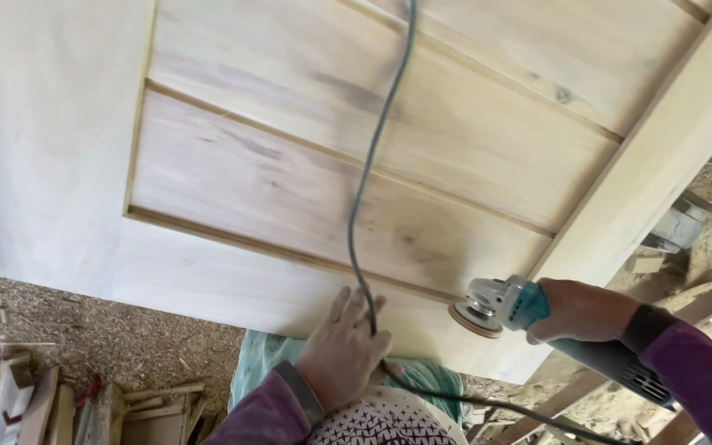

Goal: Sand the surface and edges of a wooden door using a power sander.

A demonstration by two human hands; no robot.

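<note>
Lying across the upper part of the view is a pale wooden door (232,173) with a broad frame and slatted panel boards divided by thin grooves; dark grain streaks run through the boards. Below its left edge the ground is covered in sawdust (84,330), and a heap of wood offcuts (67,408) sits at the bottom left corner.

Near the middle, the left hand (341,350) lies flat on the door's lower rail, fingers spread and open, palm down on the wood. A grey power cord (372,165) runs from the top of the view down over the panels, passes under or between the fingers of that hand, and loops away toward the lower right. Just below the hand, a teal cloth (430,379) and a patterned white garment (381,424) show past the door's edge.

Further right, the right hand (583,311) is closed around the body of an angle grinder (529,317) with a teal and grey housing. Its round sanding disc (475,320) rests on the door's lower rail near the corner of the panel. Both sleeves are purple.
</note>
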